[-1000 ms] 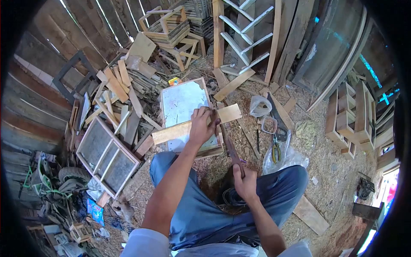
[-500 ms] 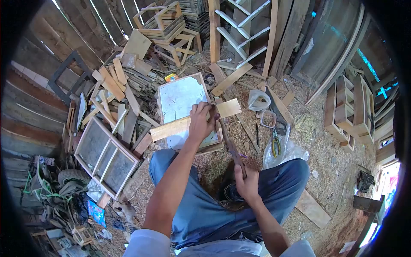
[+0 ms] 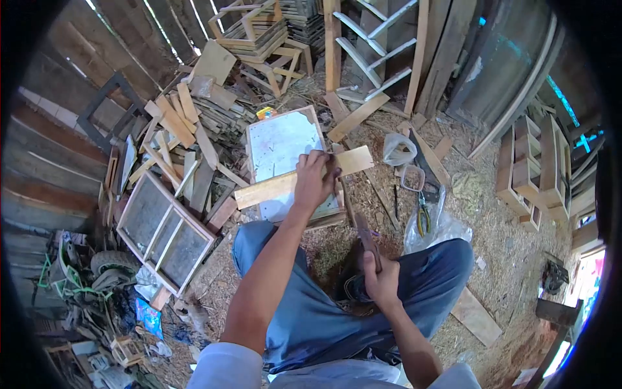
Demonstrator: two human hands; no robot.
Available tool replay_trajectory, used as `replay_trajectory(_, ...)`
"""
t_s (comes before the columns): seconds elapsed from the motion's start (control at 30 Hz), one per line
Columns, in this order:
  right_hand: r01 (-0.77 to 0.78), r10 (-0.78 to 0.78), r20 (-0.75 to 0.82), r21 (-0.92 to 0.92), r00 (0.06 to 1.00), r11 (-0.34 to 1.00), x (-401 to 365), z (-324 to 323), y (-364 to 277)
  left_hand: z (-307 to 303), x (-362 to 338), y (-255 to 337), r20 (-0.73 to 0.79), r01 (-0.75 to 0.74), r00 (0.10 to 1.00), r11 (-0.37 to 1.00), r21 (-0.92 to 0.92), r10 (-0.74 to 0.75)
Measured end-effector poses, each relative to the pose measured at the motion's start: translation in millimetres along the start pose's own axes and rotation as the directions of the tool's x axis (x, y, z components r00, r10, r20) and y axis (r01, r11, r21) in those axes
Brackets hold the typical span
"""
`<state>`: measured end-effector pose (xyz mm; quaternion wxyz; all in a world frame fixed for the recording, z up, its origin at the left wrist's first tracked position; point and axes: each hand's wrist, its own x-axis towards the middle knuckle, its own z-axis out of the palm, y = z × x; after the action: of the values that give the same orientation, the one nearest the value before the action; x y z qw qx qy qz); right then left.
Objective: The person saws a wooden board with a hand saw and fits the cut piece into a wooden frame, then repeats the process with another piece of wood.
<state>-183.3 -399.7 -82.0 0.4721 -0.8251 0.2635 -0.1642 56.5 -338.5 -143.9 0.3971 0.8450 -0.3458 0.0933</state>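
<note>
A pale wooden board (image 3: 269, 188) lies across a white-topped box (image 3: 285, 139) in front of my knees. My left hand (image 3: 315, 178) presses on the board, its fingers bent over the board's middle; small details under the fingertips are hidden. Low on the right, my right hand (image 3: 381, 279) is wrapped round the handle of a dark, long tool (image 3: 367, 240), which looks like a machete or saw. The tool points up toward the board, and its far end is near my left fingers.
Pliers (image 3: 423, 220) lie by a clear plastic bag and a small plastic tub (image 3: 412, 177) on the shavings-covered floor. Scrap wood (image 3: 175, 123) is piled at left, beside a divided wooden frame (image 3: 165, 233). Wooden shelf units (image 3: 532, 168) stand at right.
My right hand and the tool have drawn slightly down, away from the board. The whole view has shifted a little. My left hand stays on the board.
</note>
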Motion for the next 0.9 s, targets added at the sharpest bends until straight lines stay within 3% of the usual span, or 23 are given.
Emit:
replay_trajectory(0.17, -0.129, 0.132, 0.043, -0.062, 0.99, 0.99, 42, 23, -1, -1, -2, 2, -0.013, -0.019, 1.0, 0.999, -0.033, 0.018)
replay_trajectory(0.33, 0.066, -0.061, -0.048, 0.098, 0.997, 0.993, 42, 28, -8, 0, -1, 2, -0.002, -0.009, 1.0, 1.0, 0.003, 0.009)
replay_trajectory(0.4, 0.122, -0.118, -0.083, 0.047, 0.99, 0.991, 19, 12, -7, 1, -3, 3, -0.006, -0.003, 1.0, 1.0, -0.016, 0.003)
replay_trajectory(0.47, -0.055, 0.054, 0.037, 0.034, 0.998, 0.998, 3, -3, -10, 0, -1, 1, -0.011, 0.008, 1.0, 1.0, -0.028, -0.008)
replay_trajectory(0.5, 0.019, -0.017, -0.035, 0.041, 0.999, 0.999, 6, 3, -8, 1, -2, 1, -0.016, 0.004, 1.0, 1.0, -0.028, -0.004)
replay_trajectory(0.63, -0.017, 0.018, -0.04, 0.022, 0.999, 1.0, 56, 27, -11, 0, -3, 3, -0.012, -0.03, 1.0, 0.999, -0.033, 0.029)
replay_trajectory(0.7, -0.045, 0.053, 0.071, -0.111, 0.996, 0.993, 76, 30, -18, -1, -1, 3, -0.004, -0.019, 1.0, 1.0, -0.008, 0.018)
replay_trajectory(0.73, -0.052, 0.059, 0.065, -0.11, 0.996, 0.993, 72, 27, -18, 0, 0, 3, 0.003, -0.023, 1.0, 1.0, -0.012, 0.023)
replay_trajectory(0.8, 0.093, -0.093, 0.003, -0.055, 0.996, 0.994, 49, 18, -17, 3, 1, 1, -0.015, -0.002, 1.0, 1.0, -0.013, 0.002)
replay_trajectory(0.83, -0.045, 0.052, 0.112, -0.068, 0.992, 0.997, 32, 5, -19, 5, 1, 0, -0.026, -0.002, 1.0, 1.0, -0.003, 0.002)
replay_trajectory(0.9, -0.042, 0.044, 0.086, -0.022, 0.995, 0.999, -1, -12, -21, 4, 0, 1, -0.009, 0.002, 1.0, 1.0, 0.015, -0.002)
